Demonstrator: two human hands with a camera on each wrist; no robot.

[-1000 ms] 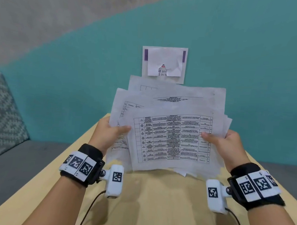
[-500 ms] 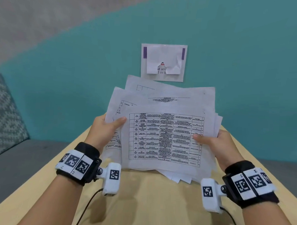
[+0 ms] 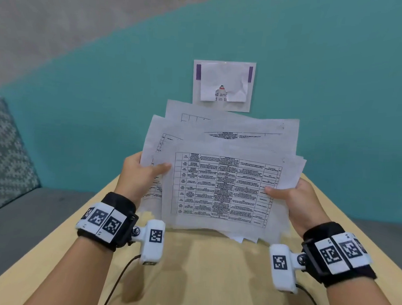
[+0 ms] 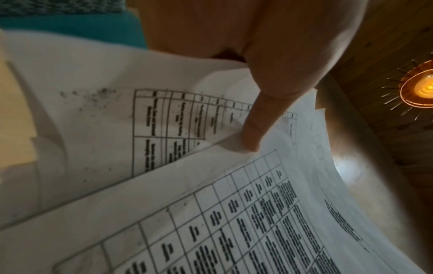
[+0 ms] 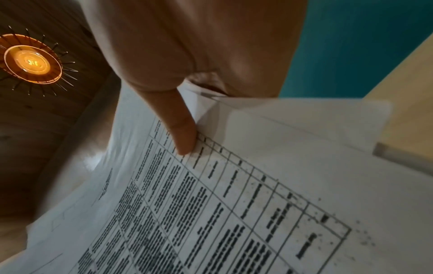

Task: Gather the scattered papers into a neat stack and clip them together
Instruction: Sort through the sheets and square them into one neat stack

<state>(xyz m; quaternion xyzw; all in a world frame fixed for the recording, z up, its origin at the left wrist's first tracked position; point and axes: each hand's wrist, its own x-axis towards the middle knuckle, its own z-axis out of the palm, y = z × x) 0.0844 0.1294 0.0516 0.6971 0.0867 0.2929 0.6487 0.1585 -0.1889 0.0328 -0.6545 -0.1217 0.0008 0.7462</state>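
Papers (image 3: 222,176) pinched between left hand (image 3: 139,172) and right hand (image 3: 297,200), edges fanned; loosen thumbs, tap bottom edges on surface (image 3: 201,274) below hands.

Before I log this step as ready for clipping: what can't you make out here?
- Clip: none in any view.
- Sheet count: the papers overlap in a fan.
- Table text: too small in the head view, blurred in both wrist views.
- Fingers of left hand and right hand: behind the sheets.
- Wall notice: covered by taped paper.
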